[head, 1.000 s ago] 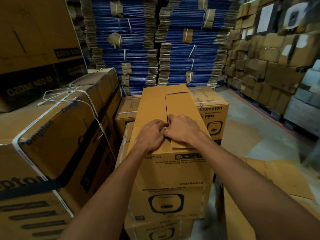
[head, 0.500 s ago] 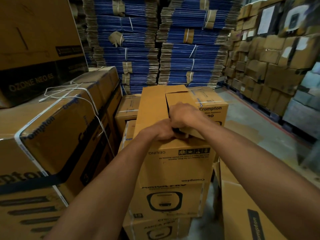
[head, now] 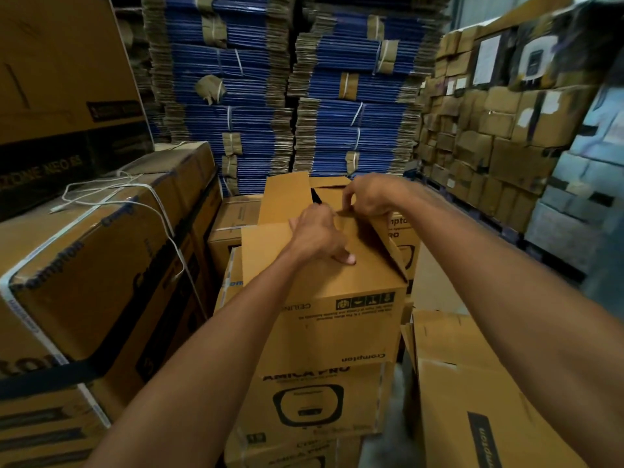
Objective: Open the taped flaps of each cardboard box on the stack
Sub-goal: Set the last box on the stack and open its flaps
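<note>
A brown cardboard box sits on top of a stack of printed Crompton boxes right in front of me. Its right flap is lifted along the centre seam, showing a dark gap. My right hand grips that flap's edge from above. My left hand rests on the box top at the seam, fingers curled under the flap edge, thumb lying flat on the near flap. The left flap stands up slightly at the far end.
Large strapped boxes with loose white strapping stand close on the left. An opened box lies low on the right. Tall bundles of flat blue cartons fill the back, and a wall of stacked cartons runs along the right beyond a floor strip.
Both hands started together at the near end of the seam. The right hand has moved farther along and raised the right flap; the left hand has followed up the seam.
</note>
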The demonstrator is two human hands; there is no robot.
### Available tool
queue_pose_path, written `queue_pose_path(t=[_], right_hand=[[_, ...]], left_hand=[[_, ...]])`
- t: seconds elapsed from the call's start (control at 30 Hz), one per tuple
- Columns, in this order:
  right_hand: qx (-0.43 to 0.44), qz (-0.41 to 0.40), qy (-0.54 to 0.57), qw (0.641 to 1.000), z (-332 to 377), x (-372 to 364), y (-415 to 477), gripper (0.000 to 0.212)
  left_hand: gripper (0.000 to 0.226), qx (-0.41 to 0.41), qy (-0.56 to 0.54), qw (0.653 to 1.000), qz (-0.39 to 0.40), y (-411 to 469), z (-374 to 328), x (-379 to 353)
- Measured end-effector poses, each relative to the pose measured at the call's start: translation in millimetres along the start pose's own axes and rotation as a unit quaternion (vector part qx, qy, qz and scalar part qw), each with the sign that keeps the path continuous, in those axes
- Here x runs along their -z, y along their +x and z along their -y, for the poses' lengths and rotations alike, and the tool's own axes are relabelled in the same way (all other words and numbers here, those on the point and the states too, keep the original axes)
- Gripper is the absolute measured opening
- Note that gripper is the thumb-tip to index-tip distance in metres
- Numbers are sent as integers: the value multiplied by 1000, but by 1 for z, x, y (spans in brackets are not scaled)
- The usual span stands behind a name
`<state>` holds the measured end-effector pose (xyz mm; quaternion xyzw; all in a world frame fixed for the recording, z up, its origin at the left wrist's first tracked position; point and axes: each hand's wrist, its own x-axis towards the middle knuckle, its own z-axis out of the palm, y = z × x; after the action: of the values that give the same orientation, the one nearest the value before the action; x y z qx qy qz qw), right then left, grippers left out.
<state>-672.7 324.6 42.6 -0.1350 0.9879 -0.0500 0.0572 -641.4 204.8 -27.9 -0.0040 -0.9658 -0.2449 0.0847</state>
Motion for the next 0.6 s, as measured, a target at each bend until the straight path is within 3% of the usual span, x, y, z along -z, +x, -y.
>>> queue_pose_path(t=[0.17,0.27,0.37,0.47,0.6], right_hand=[[-6,43,92,995,-14,12,6,29],[11,52,137,989,-17,17,12,27],[43,91,135,986,-5,8,16,23],[70,128,106,984,16,-14,16,24],[117,148,66,980,33,-38,7,44]], left_hand=[[66,-62,-4,992,-114,-41,-7,18],[46,-133,-11,973,-189,-73,-8,20],[29,-237,89,932,-260,-103,-21,19],[22,-195,227,933,-197,-113,-16,28],[25,-152,322,929,-99,-119,5,51]])
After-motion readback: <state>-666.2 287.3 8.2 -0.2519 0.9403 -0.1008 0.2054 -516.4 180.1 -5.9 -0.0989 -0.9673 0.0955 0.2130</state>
